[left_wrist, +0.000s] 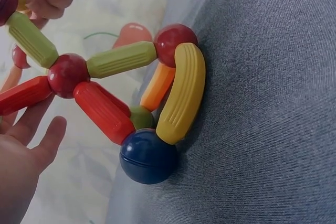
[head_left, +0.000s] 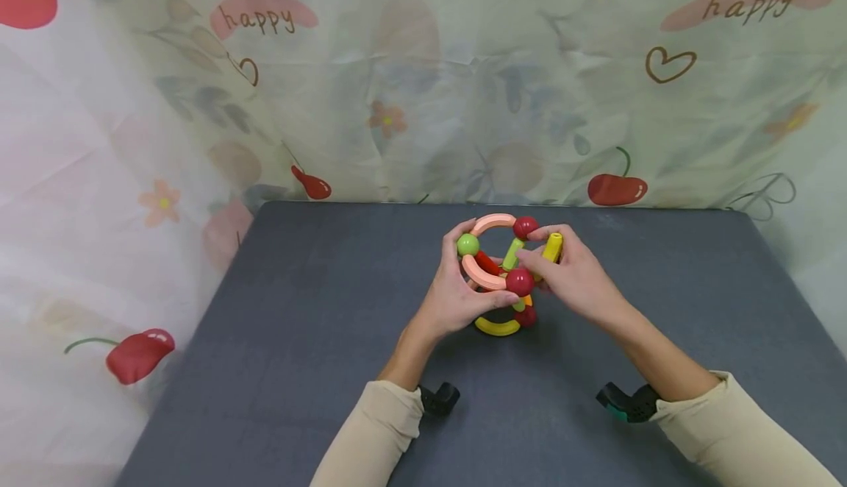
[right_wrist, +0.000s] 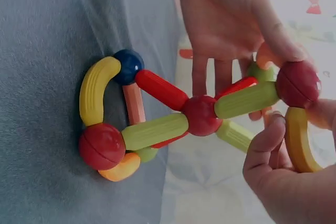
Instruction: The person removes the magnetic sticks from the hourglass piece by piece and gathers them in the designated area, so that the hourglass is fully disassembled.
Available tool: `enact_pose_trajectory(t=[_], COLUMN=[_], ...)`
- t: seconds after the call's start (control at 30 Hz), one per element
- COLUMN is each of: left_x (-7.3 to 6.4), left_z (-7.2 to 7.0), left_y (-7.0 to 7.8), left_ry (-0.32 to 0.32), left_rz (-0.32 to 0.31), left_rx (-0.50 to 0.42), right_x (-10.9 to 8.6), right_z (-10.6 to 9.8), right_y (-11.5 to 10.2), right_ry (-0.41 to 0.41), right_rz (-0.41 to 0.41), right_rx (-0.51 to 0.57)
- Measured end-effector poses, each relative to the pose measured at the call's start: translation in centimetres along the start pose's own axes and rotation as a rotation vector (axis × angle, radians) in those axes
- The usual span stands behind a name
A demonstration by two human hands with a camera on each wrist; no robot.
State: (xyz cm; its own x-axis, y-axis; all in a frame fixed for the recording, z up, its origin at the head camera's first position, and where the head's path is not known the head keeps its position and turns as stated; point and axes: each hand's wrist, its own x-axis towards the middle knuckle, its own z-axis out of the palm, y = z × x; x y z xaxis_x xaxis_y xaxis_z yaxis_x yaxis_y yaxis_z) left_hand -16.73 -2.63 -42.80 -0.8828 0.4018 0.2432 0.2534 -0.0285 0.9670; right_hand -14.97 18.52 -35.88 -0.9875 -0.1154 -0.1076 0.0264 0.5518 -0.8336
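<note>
A toy structure of magnetic balls and ribbed rods stands upright on the table in the head view. Its top ring has salmon curved rods [head_left: 481, 274], a green ball [head_left: 468, 245] and two dark red balls [head_left: 520, 282]. My left hand [head_left: 450, 299] holds this ring from the left, thumb at the near red ball. My right hand [head_left: 579, 270] pinches a yellow curved rod [right_wrist: 299, 142], whose end meets a red ball [right_wrist: 298, 84]. Red and lime straight rods meet at a central red ball [right_wrist: 202, 115]. Below, the base includes a blue ball [left_wrist: 148, 157] and another yellow curved rod [left_wrist: 184, 93].
The dark grey table [head_left: 317, 340] extends around the structure on every side. Behind it hangs a pale printed cloth [head_left: 463, 104]. Black wrist cameras sit at the left sleeve [head_left: 373, 428] and the right sleeve [head_left: 748, 428].
</note>
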Motion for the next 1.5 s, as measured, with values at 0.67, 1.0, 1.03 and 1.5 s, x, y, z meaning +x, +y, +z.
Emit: enact_pose_trajectory(t=[0.67,1.0,1.03,1.5], left_x=[0.1,0.1,0.1,0.1], left_z=[0.1,0.1,0.1,0.1], left_y=[0.3,0.1,0.1,-0.1], left_ry=[0.006,-0.005,-0.001,0.015], left_rz=[-0.032,-0.035,-0.034,-0.01], left_rx=[-0.041,-0.085,-0.086,-0.082], right_x=[-2.5,-5.2,-5.3,-2.1], right_z=[-8.3,-12.5,-12.5,-6.7], right_y=[12.0,20.3,20.5,8.4], right_ry=[0.173,0.145,0.146,0.145], right_rz=[-0.089,0.079,0.084,-0.142], right_rx=[-0.466,-0.6,-0.601,-0.402])
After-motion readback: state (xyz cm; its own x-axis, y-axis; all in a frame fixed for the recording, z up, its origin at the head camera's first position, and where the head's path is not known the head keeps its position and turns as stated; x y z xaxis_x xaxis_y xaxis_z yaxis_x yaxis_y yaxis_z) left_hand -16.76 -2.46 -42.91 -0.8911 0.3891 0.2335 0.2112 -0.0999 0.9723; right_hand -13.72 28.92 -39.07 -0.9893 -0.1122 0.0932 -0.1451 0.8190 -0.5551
